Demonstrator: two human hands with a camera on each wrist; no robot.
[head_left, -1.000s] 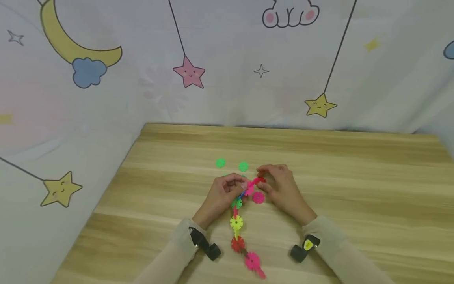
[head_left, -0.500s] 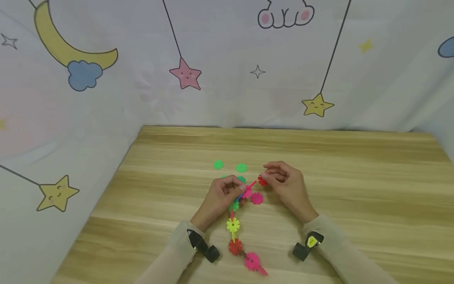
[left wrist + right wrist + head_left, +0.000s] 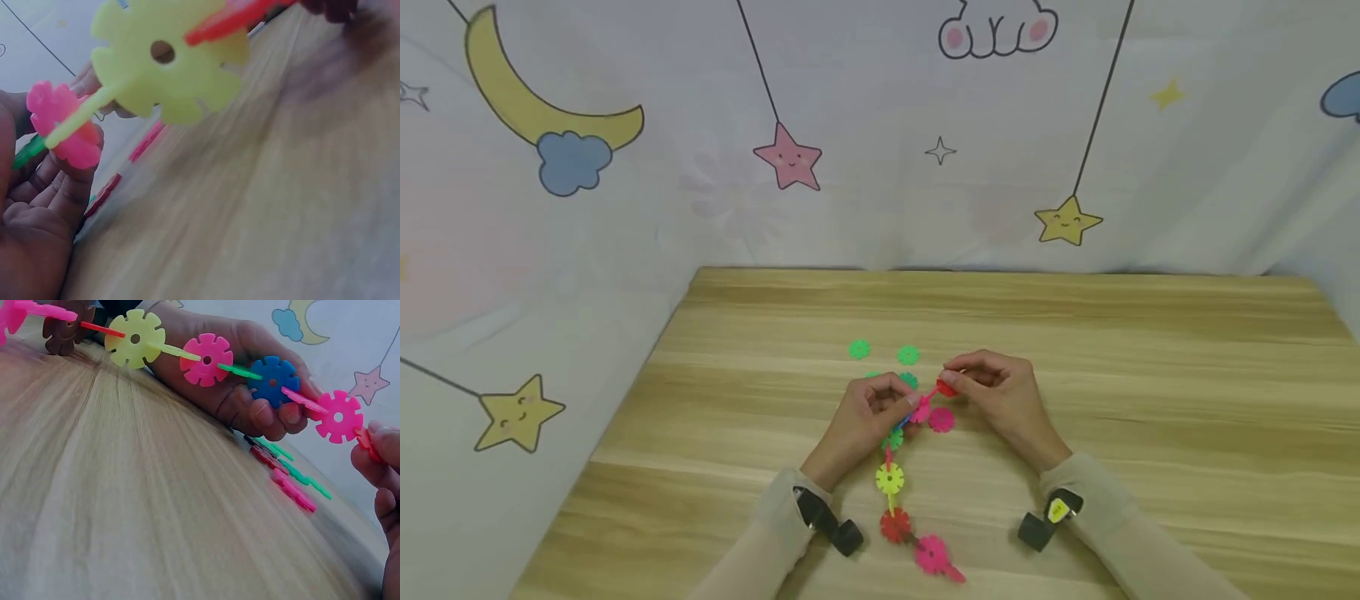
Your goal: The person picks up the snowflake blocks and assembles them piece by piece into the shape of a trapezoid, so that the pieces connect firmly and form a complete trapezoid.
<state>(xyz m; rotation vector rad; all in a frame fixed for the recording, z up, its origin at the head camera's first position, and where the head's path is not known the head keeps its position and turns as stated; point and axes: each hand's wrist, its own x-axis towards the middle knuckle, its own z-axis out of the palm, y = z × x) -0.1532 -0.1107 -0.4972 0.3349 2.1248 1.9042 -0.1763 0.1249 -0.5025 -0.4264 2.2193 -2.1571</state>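
Observation:
A chain of interlocking notched plastic discs runs from my left hand (image 3: 871, 423) toward the front of the table, with a yellow disc (image 3: 890, 488) and a pink disc (image 3: 932, 546) among its links. The left thumb and fingers pinch it near the blue disc (image 3: 265, 374). At its far end a pink disc (image 3: 345, 432) sticks out toward my right hand (image 3: 1004, 396). Between right thumb and fingertips is a red disc (image 3: 948, 387), its edge right at that pink disc in the right wrist view. The left palm is partly hidden behind the chain.
Several loose discs lie just beyond the hands on the wooden table (image 3: 1150, 400), including a green disc (image 3: 860, 349) and another green disc (image 3: 908, 355). A loose pink disc (image 3: 942, 420) rests between the hands. A printed curtain (image 3: 865, 225) stands behind the table.
The right hand drew back to the right with the red disc, then came in again and tilted it against the chain's end. My left hand keeps its pinch on the chain.

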